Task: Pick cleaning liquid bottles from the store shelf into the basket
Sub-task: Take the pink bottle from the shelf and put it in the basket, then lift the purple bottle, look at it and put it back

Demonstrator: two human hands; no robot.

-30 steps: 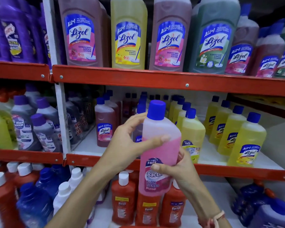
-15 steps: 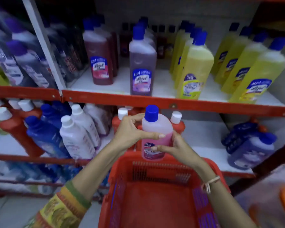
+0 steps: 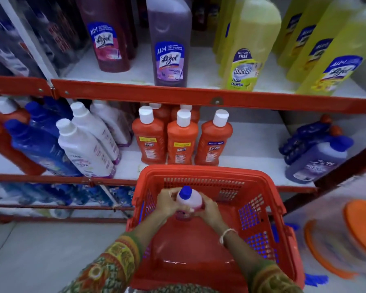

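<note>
A pink cleaning liquid bottle [image 3: 190,199] with a blue cap stands upright inside the red plastic basket [image 3: 201,173], near its far wall. My left hand [image 3: 167,203] grips the bottle from the left and my right hand [image 3: 207,208] grips it from the right. The bottle's lower part is hidden by my fingers, so I cannot tell whether it touches the basket floor. The rest of the basket holds nothing visible.
Red metal shelves [image 3: 199,95] stand just beyond the basket. Orange Bactin bottles [image 3: 182,142] sit right behind it, white bottles [image 3: 87,149] and blue ones to the left, purple ones [image 3: 317,159] at right. Lizol bottles [image 3: 169,45] and yellow bottles [image 3: 249,49] stand above. Orange-lidded tubs [image 3: 347,237] are at right.
Both hands carried the pink bottle down from in front of the shelf, over the basket rim and into the basket. My view tilted downward.
</note>
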